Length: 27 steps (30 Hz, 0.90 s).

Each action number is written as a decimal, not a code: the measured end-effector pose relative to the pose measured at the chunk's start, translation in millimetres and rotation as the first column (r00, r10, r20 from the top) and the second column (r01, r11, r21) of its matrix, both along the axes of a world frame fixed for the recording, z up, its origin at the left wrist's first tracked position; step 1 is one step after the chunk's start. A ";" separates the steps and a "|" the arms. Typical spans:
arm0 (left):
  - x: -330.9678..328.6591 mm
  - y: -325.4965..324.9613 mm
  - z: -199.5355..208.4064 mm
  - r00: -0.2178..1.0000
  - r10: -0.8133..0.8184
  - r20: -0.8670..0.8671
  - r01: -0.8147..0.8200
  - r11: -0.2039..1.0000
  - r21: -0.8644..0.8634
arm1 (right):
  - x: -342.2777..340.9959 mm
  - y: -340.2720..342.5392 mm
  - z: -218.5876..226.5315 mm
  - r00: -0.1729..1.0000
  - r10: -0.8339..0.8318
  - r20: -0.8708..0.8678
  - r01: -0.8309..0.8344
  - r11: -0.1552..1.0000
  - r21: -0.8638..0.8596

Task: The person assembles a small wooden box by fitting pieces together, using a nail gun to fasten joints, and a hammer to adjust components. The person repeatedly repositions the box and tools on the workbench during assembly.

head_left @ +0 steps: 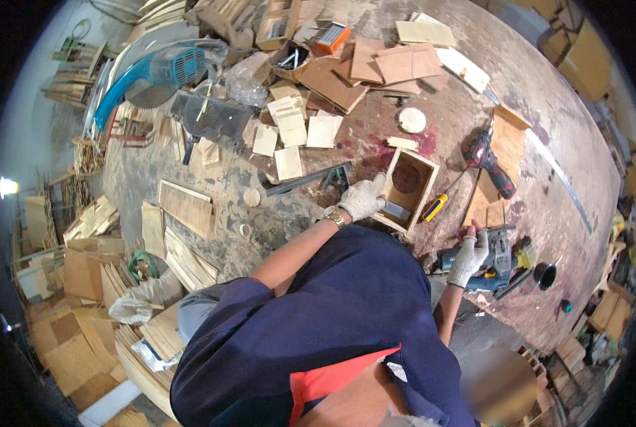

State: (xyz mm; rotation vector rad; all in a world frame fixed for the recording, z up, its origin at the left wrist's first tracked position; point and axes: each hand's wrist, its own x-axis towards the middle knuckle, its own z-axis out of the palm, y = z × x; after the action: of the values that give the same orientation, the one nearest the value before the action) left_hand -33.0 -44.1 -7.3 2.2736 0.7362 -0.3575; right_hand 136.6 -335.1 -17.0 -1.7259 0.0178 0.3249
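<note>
A small open wooden box (432, 171) lies on the worktable in front of me, with a round hole in its brown inner panel. My left hand (364, 199), in a white glove and with a watch at the wrist, grips the box's left edge. A grey flat piece (397, 210) shows inside, near those fingers. My right hand (469, 260), gloved with bare fingertips, is beside a blue-grey jigsaw (501, 252). Its fingers are bent together near the end of a brown wooden board (485, 199); what they hold is hidden. A yellow-handled screwdriver (436, 207) lies between the box and that board.
A red and black cordless drill (490, 162) rests on the brown board, near a long metal ruler (561, 178). A blue circular saw (168, 70) stands at the far left. Thin wood pieces (289, 127), brown panels (403, 62) and an orange box (330, 38) lie beyond.
</note>
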 end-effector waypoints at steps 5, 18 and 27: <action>-13.0 16.0 -7.8 0.978 0.146 0.150 -0.142 0.989 -0.036 | -2.0 32.7 25.5 0.985 0.170 0.036 -0.168 0.985 -0.041; -80.3 444.3 -72.0 0.903 0.331 0.273 -0.427 0.752 0.503 | -26.2 59.0 69.8 0.957 0.225 0.186 -0.135 0.906 -0.401; -66.9 541.9 -158.5 0.969 0.172 -0.176 -0.008 0.735 0.678 | -96.1 95.3 84.3 0.967 0.235 0.095 -0.145 0.819 -0.555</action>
State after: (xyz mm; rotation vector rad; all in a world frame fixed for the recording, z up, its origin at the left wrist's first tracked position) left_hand -99.9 497.8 -165.8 2.8914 1.2569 -0.3431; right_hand 40.5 -239.9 67.4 -2.3305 -0.2011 0.3491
